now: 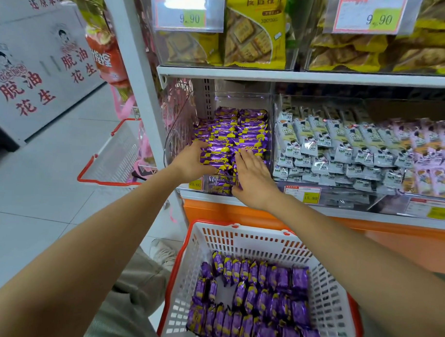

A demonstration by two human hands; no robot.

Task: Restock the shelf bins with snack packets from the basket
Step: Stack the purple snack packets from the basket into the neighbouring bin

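Observation:
Purple and yellow snack packets (239, 133) fill a clear shelf bin (244, 98) on the lower shelf. My left hand (192, 162) grips a few of these packets at the front left of the pile. My right hand (254, 179) lies flat with straight fingers against the packets at the bin's front right. Below, a white basket with a red rim (239, 238) holds several more purple packets (255, 295) in rows.
The neighbouring bin holds white and pale packets (343, 150). Yellow cracker bags (256, 31) fill the bins on the shelf above. A second, empty-looking basket (116, 152) stands left of the white shelf post (141, 72). A white carton (41, 66) with red lettering sits on the floor.

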